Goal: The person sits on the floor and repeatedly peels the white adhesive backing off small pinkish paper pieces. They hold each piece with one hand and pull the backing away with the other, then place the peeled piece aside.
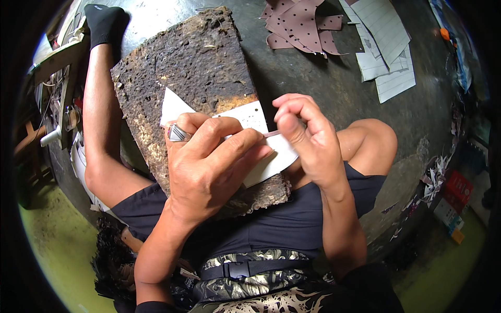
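A white cut sheet (275,159) with small dark holes lies on the rough dark slab across my lap. My left hand (206,156), with a ring on it, is closed over the sheet, index finger and thumb pinching near its middle. A thin mauve strip or edge (272,134) runs out from those fingertips toward the right. Just beyond its end is my right hand (311,138), raised with curled fingers. The thumb there is smeared by motion, so whether it holds anything is unclear. A pointed white corner (174,106) shows left of my left hand.
The slab (182,57) has a pitted, worn surface. Mauve dotted pieces (297,26) lie on the dark floor ahead, beside lined white paper pieces (383,39). My legs flank the slab. Scraps (434,180) and a red box (458,189) stand at the right.
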Demonstrator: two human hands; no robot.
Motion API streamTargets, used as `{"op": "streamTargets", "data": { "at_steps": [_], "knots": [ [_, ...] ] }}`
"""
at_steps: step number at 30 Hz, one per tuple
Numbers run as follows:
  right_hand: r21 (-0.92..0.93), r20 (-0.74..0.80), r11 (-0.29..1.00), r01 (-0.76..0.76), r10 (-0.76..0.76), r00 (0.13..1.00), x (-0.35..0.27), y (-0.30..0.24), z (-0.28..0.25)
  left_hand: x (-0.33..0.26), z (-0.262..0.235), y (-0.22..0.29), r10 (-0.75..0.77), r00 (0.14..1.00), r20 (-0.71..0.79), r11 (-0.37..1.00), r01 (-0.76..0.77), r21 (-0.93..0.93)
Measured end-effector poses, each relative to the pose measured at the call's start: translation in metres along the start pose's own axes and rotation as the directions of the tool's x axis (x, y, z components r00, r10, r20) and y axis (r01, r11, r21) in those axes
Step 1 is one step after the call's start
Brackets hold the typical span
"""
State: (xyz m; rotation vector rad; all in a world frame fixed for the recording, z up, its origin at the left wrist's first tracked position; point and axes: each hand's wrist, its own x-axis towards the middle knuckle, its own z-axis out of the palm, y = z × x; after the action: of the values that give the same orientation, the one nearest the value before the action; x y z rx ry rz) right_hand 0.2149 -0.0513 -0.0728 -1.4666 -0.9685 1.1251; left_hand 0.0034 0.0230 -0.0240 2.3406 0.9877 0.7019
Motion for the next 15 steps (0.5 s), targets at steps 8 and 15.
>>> {"op": "streamTargets", "data": {
  "at_steps": [8,15],
  "knots": [
    [0.211,0.177,0.953,-0.217,0.181,0.967,0.005,0.004,0.002,0.003,-0.003,-0.003,0.039,0.999,0.010,0.999,-0.039,0.021],
    [0.159,0.161,0.969,-0.190,0.165,0.973,0.006,0.009,-0.003,0.005,-0.008,-0.003,0.008,0.996,0.084,0.997,-0.014,0.073]
  ]
}}
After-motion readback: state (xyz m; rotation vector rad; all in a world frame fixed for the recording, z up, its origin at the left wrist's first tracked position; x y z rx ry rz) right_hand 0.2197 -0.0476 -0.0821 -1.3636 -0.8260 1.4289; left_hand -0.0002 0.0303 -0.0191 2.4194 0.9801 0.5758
